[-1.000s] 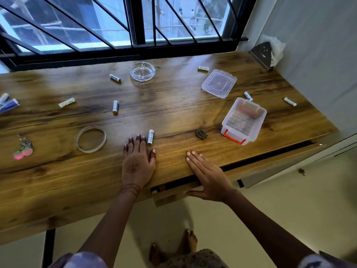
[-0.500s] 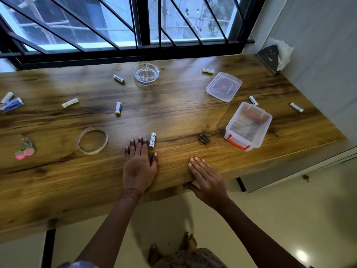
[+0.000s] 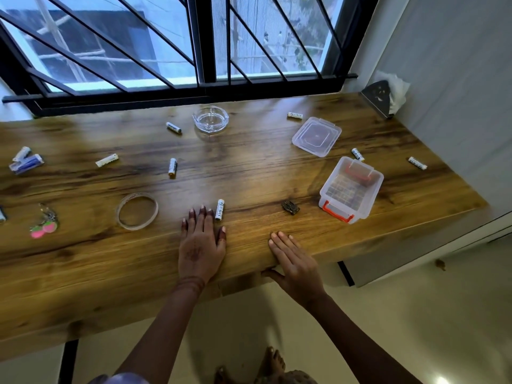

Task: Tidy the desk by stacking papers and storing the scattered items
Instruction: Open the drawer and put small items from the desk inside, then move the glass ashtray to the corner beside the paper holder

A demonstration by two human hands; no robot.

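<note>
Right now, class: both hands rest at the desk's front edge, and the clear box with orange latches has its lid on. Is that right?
One slip: the head view shows the clear box open, its lid lying separately on the desk beyond it. The left hand and right hand do rest at the front edge.
</note>
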